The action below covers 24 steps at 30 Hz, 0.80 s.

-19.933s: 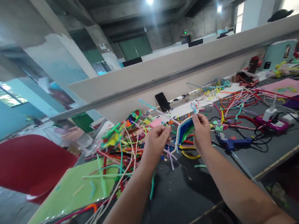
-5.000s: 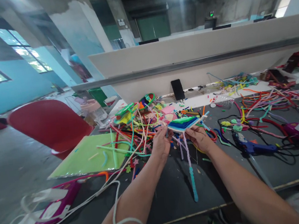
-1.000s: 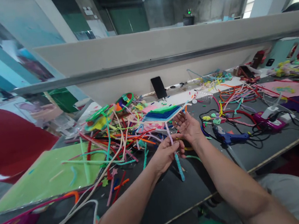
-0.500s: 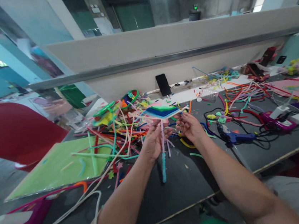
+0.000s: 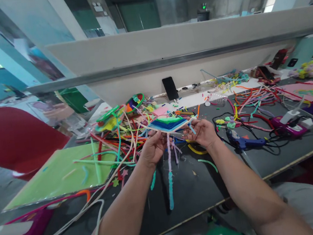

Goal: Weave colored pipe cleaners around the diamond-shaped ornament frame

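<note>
A kite-shaped pipe-cleaner craft (image 5: 166,124) in dark blue, light blue and green with a pale edge is held up over the middle of the table. From it hangs a long fuzzy tail (image 5: 170,176), lilac above and turquoise below, and shorter lilac and turquoise strands. My left hand (image 5: 154,148) is closed on the craft's near lower edge, beside the top of the tail. My right hand (image 5: 202,133) pinches its right corner, where a short light blue strand (image 5: 192,128) dangles. Some fingertips of both hands are hidden under the craft.
Loose pipe cleaners (image 5: 124,136) are heaped behind and left of my hands, near a green sheet (image 5: 63,173). At right lie a blue glue gun (image 5: 247,143), black cables and a purple power strip (image 5: 290,128). A phone (image 5: 170,88) leans on the white partition. White cable (image 5: 99,210) crosses my left forearm.
The craft has come lower and nearer to me, its coloured face tilted more into view. The tail hangs closer to the table's front edge. My hands have spread slightly apart.
</note>
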Tool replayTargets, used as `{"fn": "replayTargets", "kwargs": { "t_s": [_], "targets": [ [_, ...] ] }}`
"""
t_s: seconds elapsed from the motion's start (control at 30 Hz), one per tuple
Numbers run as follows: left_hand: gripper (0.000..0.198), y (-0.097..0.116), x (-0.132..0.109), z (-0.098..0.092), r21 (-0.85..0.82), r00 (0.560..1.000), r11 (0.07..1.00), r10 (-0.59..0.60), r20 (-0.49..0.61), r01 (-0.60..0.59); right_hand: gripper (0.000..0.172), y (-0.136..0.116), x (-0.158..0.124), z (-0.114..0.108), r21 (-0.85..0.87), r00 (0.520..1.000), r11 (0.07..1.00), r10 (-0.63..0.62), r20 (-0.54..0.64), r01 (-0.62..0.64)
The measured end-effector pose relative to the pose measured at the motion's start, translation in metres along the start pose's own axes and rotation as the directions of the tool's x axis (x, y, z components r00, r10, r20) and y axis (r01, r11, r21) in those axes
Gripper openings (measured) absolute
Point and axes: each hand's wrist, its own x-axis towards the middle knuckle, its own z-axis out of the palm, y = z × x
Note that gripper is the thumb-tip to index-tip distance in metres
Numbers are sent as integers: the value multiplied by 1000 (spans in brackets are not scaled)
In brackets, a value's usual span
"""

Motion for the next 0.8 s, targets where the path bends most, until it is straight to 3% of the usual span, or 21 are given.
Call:
{"fn": "replayTargets", "kwargs": {
  "t_s": [0.13,0.27,0.43,0.63,0.8],
  "targets": [
    [14,-3,-6,3,93,992,991,-100,76,93,33,-8,1,-3,-109,992,990,84,-96,-94],
    [21,-8,-13,9,267,953,943,-251,171,200,34,-2,-4,4,-311,980,930,200,-13,-194],
    [24,-9,-15,9,370,923,891,-344,174,262,51,2,-13,15,-494,946,828,323,35,-264],
    [27,-1,-9,-1,423,891,861,-399,219,282,45,2,-12,19,-559,944,789,327,32,-255],
    [36,17,-8,-7,413,895,860,-404,190,301,42,5,-10,16,-560,944,785,330,19,-264]
  ]
}}
